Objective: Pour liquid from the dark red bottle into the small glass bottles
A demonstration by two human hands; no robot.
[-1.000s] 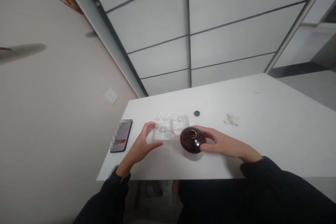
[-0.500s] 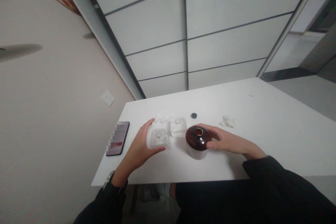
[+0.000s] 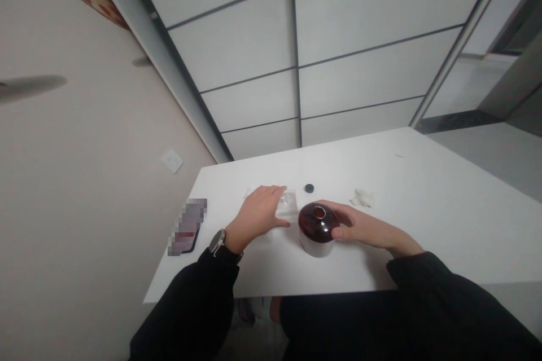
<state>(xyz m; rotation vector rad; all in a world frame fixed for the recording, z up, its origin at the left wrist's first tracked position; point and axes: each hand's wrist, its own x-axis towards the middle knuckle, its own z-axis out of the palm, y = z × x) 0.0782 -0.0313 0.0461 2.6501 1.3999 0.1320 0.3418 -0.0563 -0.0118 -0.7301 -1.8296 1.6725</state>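
Observation:
My right hand [image 3: 359, 225] is wrapped around the side of a round, dark brown glass bottle [image 3: 315, 228] with a pale lower part. The bottle stands upright on the white table, and its small round mouth on top is uncovered. To the left, my left hand [image 3: 262, 210] has its thumb and fingers apart beside a clear, square glass-like container [image 3: 288, 204]. Whether the fingertips touch that container I cannot tell. Another clear container lies mostly hidden beneath my left hand. Behind the bottle rests a small black cap [image 3: 309, 188].
On the table's left side lies a phone [image 3: 186, 228] with a blurred screen. A crumpled white tissue-like piece [image 3: 362, 198] is at the right, and a small white scrap [image 3: 399, 155] farther back. A wall with a socket [image 3: 173, 161] borders the left.
My left hand has moved right, from around the left clear container to beside the other one, covering much of the first. My right hand keeps its place on the bottle.

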